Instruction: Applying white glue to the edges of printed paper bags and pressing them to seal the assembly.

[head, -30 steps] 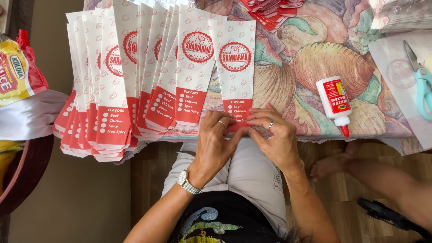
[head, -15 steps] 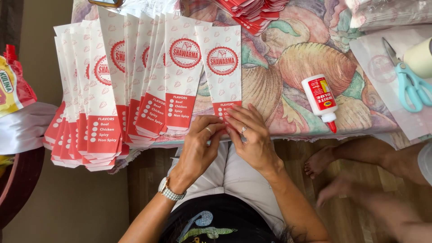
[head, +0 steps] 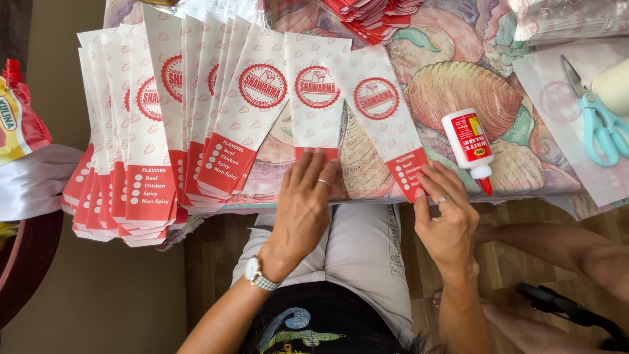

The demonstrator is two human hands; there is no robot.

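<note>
At the far left of the patterned tablecloth [head: 458, 72] lies a crinkled snack bag [head: 19, 124] in red and yellow, and beside it a fanned stack of paper sleeves [head: 151, 144], white with red bands and round red stamps, overlapping each other down to the near edge of the cloth.

To the right of this stack the left hand [head: 304, 203] lies flat and spread, with a wristwatch [head: 261, 276] on the wrist. Its fingers press the red lower end of a single paper sleeve [head: 316, 98] against the cloth; it grips nothing.

Further right, a second paper sleeve [head: 383, 111] lies tilted, its lower end pointing toward the glue bottle [head: 468, 144]. The right hand [head: 449, 216] touches this red lower corner with the fingertips, fingers half open, seemingly pinning it rather than pinching it.

The sleeves look very light, thin and easy to crease, and probably slide on the cloth, so a flat press or a gentle pinch at the stiffer red end seems the best hold.

The small white glue bottle with its red tip lies just right of the second sleeve. Near the right edge of the cloth lie pale blue scissors [head: 599, 124].
</note>
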